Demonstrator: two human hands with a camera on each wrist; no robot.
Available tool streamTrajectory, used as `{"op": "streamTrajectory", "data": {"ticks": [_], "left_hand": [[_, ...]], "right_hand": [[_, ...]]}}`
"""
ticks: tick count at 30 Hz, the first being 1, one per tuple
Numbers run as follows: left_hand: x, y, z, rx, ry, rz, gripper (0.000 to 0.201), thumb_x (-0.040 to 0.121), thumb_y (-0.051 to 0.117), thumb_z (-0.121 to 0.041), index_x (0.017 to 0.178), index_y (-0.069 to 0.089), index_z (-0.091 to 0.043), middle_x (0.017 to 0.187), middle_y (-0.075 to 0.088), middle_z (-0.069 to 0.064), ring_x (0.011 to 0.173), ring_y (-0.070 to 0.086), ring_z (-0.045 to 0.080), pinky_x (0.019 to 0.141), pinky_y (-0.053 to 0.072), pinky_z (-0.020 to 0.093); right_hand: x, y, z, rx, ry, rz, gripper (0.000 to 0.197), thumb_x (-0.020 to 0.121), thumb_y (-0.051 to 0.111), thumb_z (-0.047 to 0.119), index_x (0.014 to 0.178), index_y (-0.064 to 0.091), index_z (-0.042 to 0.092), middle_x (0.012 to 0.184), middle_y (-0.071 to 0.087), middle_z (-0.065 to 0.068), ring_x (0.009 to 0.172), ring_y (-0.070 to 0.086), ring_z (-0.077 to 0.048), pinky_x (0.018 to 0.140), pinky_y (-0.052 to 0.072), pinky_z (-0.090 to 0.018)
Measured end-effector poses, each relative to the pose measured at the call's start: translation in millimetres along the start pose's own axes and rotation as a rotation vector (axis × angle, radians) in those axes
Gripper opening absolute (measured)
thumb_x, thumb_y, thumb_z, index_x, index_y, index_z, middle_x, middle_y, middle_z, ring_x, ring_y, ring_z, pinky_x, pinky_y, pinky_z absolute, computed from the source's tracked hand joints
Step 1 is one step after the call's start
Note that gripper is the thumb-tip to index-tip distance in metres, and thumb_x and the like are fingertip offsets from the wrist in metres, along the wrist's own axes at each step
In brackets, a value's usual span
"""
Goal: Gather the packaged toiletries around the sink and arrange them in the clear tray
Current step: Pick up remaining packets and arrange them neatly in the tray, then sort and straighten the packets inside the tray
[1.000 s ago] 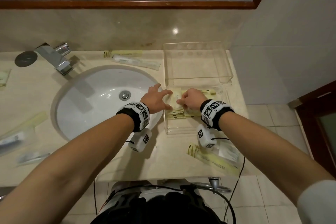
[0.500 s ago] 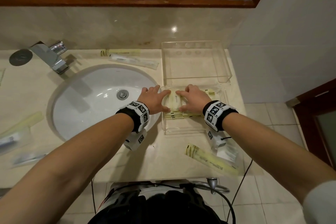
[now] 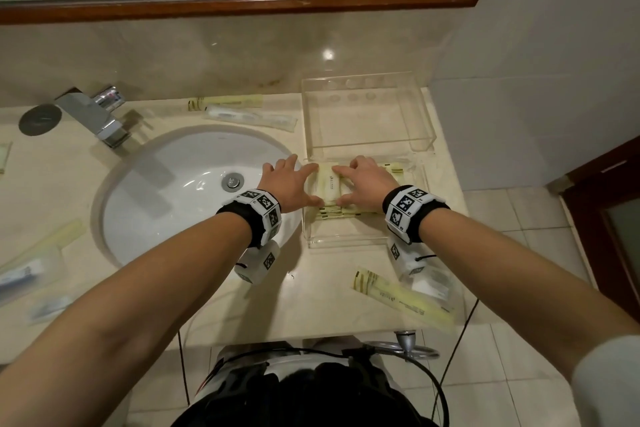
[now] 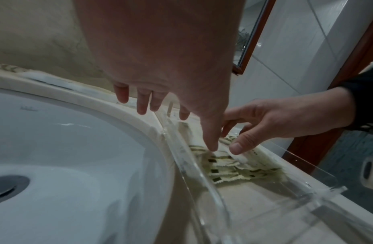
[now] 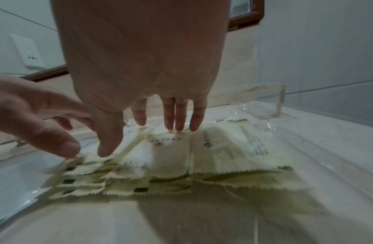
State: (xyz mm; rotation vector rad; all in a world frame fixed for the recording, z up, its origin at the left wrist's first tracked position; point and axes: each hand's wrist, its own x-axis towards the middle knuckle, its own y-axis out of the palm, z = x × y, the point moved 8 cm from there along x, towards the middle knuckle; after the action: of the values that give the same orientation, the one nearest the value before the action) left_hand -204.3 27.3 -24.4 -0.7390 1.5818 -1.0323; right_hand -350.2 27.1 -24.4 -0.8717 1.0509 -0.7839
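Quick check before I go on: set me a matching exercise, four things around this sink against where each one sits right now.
Things:
1. stack of pale yellow sachets
2. long yellow packet with dark stripes
3. clear-wrapped white toiletry stick
4. chrome square tap

Places:
A. behind the white sink basin, by the wall
B. inside the near clear acrylic tray, under both hands
C. far left of the basin's rim
D. on the counter's front edge, outside the tray

Pairs: 1-B, 2-D, 3-A, 4-C. The left hand and right hand rest on the stack.
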Motion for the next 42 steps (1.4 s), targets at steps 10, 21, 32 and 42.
{"op": "streamTrajectory", "data": {"ticks": [10, 21, 32, 42], "left_hand": [[-17.0, -27.0, -76.4, -0.159, 0.191, -0.208, 0.077, 0.08, 0.059, -0.061, 0.147, 0.032, -0.034, 0.159, 0.016, 0.01, 0.144, 0.018, 0.029, 0.113, 0.016, 0.048], [-23.0, -9.1, -147.7, -0.257, 0.352, -0.16, 0.072, 0.079, 0.062, -0.061, 0.142, 0.04, -0.035, 0.156, 0.025, 0.005, 0.141, 0.024, 0.025, 0.115, 0.021, 0.046], [-20.9, 2.1, -150.2, -0.228, 0.345, -0.116, 0.071, 0.081, 0.06, -0.061, 0.144, 0.038, -0.035, 0.157, 0.023, 0.002, 0.144, 0.02, 0.025, 0.114, 0.018, 0.046], [-16.6, 2.7, -138.9, -0.235, 0.338, -0.105, 0.072, 0.081, 0.06, -0.062, 0.143, 0.038, -0.034, 0.157, 0.023, 0.002, 0.144, 0.02, 0.025, 0.116, 0.018, 0.048]], "right_hand": [[-54.9, -13.4, -42.9, 0.137, 0.041, -0.092, 0.071, 0.084, 0.065, 0.049, 0.146, 0.035, 0.034, 0.141, 0.038, -0.004, 0.132, 0.034, -0.022, 0.106, 0.034, -0.04], [-149.8, -9.5, -103.7, 0.294, 0.241, -0.242, 0.054, 0.083, 0.068, 0.042, 0.131, 0.05, 0.027, 0.13, 0.048, -0.001, 0.123, 0.043, -0.018, 0.103, 0.039, -0.039], [-185.2, 61.2, -116.3, 0.231, 0.363, 0.003, 0.061, 0.081, 0.066, 0.049, 0.134, 0.048, 0.023, 0.125, 0.048, 0.0, 0.114, 0.048, -0.017, 0.095, 0.044, -0.037], [-166.7, 63.5, -106.8, 0.168, 0.378, 0.034, 0.037, 0.079, 0.072, 0.038, 0.107, 0.056, 0.021, 0.109, 0.046, 0.003, 0.101, 0.046, -0.016, 0.082, 0.039, -0.029]]}}
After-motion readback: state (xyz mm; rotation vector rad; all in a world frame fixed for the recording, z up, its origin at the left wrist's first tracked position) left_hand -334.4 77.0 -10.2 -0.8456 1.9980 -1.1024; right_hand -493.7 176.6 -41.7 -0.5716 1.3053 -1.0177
